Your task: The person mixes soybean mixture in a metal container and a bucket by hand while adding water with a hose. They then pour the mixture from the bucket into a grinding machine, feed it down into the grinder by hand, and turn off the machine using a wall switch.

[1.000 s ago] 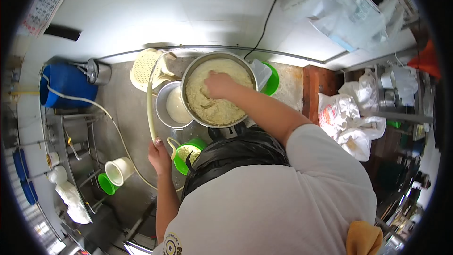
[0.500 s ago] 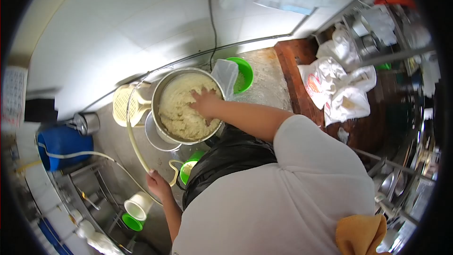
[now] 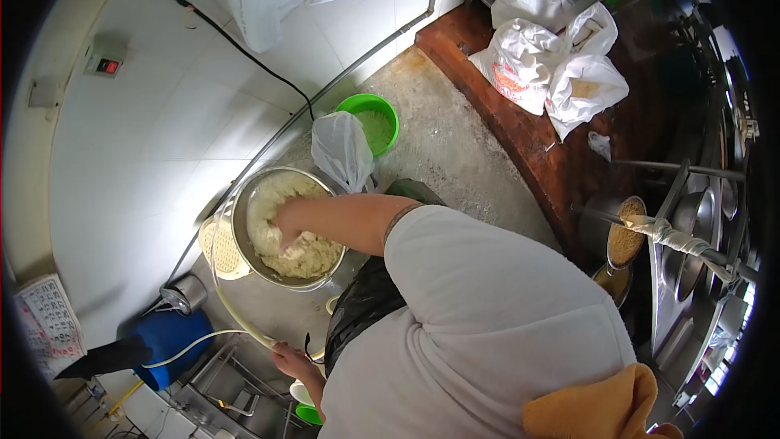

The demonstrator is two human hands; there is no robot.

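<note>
A large round metal pot [image 3: 237,236] holds a pale, wet, lumpy dough [image 3: 313,258], smoother and more watery toward the wall side. My right hand [image 3: 286,223] reaches down into it, touching the dough. Those fingers point downward and are partly sunk in, so their grip is hidden. Lower in the view, my left hand [image 3: 294,360] is closed around a pale hose [image 3: 258,336]. From there the hose curves up along the pot's outer left side. I cannot make out where its end lies.
A green bucket [image 3: 396,126] and a clear plastic bag [image 3: 341,146] stand beside the pot. A cream plastic stool [image 3: 219,250] is behind it. A blue barrel [image 3: 175,337] stands lower left. White sacks [image 3: 516,65] rest on a raised reddish-brown floor [image 3: 487,106]; metal racks line the right.
My view has turned and shifted, so the pot sits lower and further left. My right hand has moved from spread fingers on the dough to reaching down into it. My left hand still holds the hose.
</note>
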